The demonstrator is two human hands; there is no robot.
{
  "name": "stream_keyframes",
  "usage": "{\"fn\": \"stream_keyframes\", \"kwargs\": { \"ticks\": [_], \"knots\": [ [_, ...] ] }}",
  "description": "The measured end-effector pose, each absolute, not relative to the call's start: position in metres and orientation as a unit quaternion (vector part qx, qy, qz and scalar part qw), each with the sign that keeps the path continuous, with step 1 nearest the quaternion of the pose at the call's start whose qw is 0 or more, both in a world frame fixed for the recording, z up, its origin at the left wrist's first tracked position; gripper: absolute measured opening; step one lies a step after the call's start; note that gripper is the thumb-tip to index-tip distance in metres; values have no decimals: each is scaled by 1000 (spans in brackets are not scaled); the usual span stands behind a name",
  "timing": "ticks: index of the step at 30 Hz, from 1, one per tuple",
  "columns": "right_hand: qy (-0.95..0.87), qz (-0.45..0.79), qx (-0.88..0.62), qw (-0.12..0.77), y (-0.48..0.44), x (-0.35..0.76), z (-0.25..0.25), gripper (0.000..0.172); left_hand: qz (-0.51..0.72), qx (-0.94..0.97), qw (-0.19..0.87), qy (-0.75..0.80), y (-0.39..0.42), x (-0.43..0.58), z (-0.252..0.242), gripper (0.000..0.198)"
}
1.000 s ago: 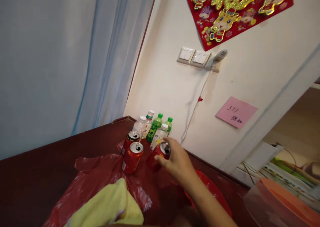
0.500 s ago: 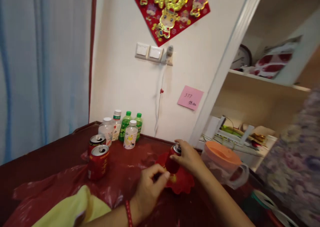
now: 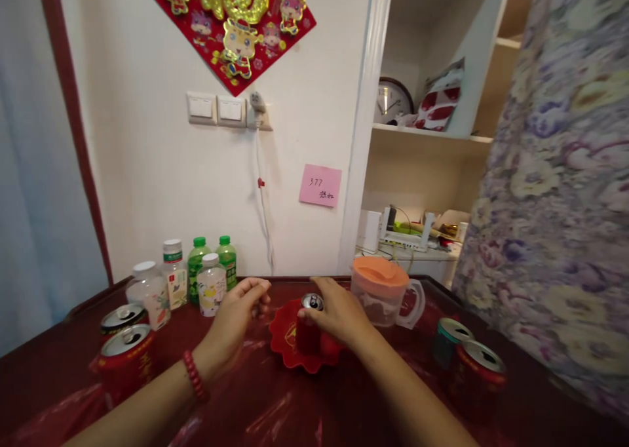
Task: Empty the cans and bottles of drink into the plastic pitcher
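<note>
A red drink can [image 3: 308, 334] stands upright on a red plate with a scalloped rim [image 3: 281, 347]. My right hand [image 3: 339, 310] is closed around the can's upper part, thumb on the near side and fingers behind. The can's silver top with its tab shows between them. Left of the plate, my left hand [image 3: 242, 309] hovers apart from the can, its fingers curled in and the thumb lying against them. Nothing shows in that hand. A red bead bracelet [image 3: 195, 376] circles the left wrist.
Red cans [image 3: 128, 362] stand at left, before several bottles [image 3: 212, 286]. Right of the plate is a clear pitcher with an orange lid [image 3: 381, 276]. Farther right are a green-topped can [image 3: 453, 332] and a red can [image 3: 479, 371]. A floral curtain [image 3: 555, 191] hangs at right.
The view has turned right and levelled. My left hand has moved away from the can, leftward, and its fingers have curled closer. My right hand stays around the can on the plate.
</note>
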State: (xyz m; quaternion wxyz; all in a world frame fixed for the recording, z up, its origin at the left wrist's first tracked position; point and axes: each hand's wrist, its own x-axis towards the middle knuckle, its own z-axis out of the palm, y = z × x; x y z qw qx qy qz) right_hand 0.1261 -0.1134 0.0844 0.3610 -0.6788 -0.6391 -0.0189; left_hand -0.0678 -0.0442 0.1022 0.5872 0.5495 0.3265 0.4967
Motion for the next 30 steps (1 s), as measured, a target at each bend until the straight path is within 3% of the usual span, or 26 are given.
{"fn": "stream_keyframes", "kwargs": {
  "ticks": [3, 9, 12, 16, 24, 30],
  "knots": [
    [-607, -86, -639, 465, -130, 141, 110, 29, 480, 567, 586, 324, -37, -51, 101, 35],
    [-375, -229, -579, 687, -159, 213, 129, 43, 377, 661, 562, 323, -1, -23, 80, 45],
    [-291, -245, -601, 703, -159, 249, 102, 54, 287, 711, 574, 288, 21, -17, 59, 70],
    [-254, -168, -614, 729, -143, 276, 58, 70, 177, 748, 606, 205, 33, -10, 35, 95],
    [-184, -41, -557, 809, -131, 287, 20, 71, 170, 774, 584, 177, 26, 6, 24, 73],
    [-134, -40, -501, 854, -126, 275, -1, 75, 154, 769, 595, 173, 35, -1, 15, 82]
  ]
}}
